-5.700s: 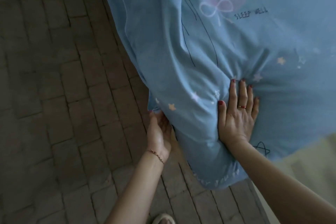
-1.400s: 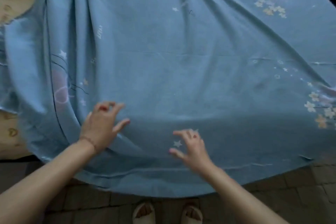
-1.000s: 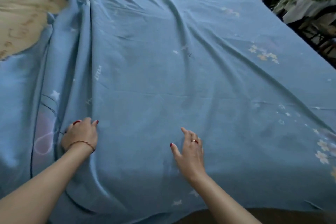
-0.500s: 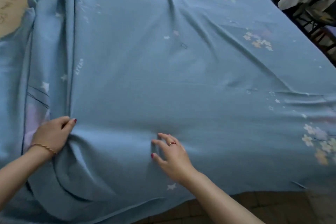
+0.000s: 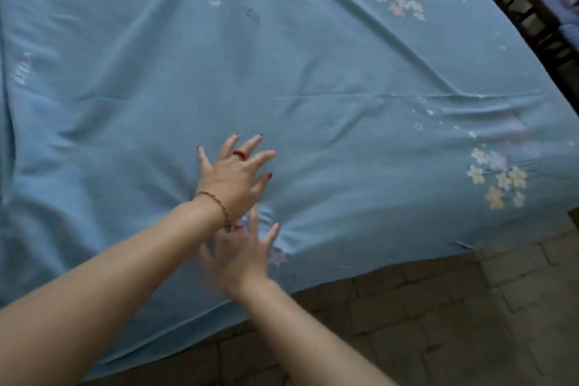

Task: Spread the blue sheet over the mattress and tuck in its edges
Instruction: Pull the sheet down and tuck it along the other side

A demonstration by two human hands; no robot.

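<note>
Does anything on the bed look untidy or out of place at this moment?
Yes. The blue sheet is creased: long folds run across it, and it puckers around the left hand and right hand. Its near edge hangs loose, not tucked.

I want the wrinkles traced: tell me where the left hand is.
In the head view, the left hand lies spread, low and centre on the blue sheet, just beyond the right hand.

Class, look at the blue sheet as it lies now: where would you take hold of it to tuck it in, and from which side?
Probably the near hem of the blue sheet, which hangs loose over the brick floor. Come from below on the person's side, pinching the edge; the top is flat, offering only shallow creases.
</note>
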